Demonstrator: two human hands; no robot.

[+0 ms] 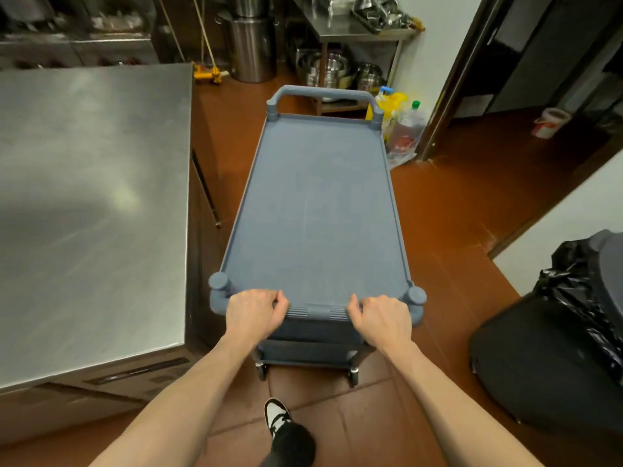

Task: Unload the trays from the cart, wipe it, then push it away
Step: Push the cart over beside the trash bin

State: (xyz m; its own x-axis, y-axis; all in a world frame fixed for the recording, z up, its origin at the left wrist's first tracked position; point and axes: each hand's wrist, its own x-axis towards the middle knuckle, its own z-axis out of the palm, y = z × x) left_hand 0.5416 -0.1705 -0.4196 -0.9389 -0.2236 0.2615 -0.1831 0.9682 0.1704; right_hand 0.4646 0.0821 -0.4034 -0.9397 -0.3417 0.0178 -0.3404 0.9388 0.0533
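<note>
head view showed a grey-blue plastic utility cart (317, 203) with a flat rimmed top shelf, standing lengthwise on the red-brown tiled floor (455, 203). at the cart's near end, the left hand (253, 311) gripped the ribbed near handle (317, 312), fingers curled over it, and the right hand (382, 318) gripped the same handle towards its other end, thumb on the top edge. the cart's top shelf carried nothing, and a lower shelf and two castor wheels showed beneath the near handle. a second looped handle (323, 92) rose at the cart's far end. left of the cart, just beside it, stood a brushed stainless steel tabletop (91, 197). right of the cart's near end sat a dark bin lined with a black plastic bag (556, 332). beyond the cart's far end stood a tall steel stockpot (253, 48), stacked steel bowls (330, 69) under a metal shelf, and a yellow container (394, 104) beside a green-capped clear bottle (409, 124). a black-and-white shoe (276, 414) stood on the floor behind the cart.
</note>
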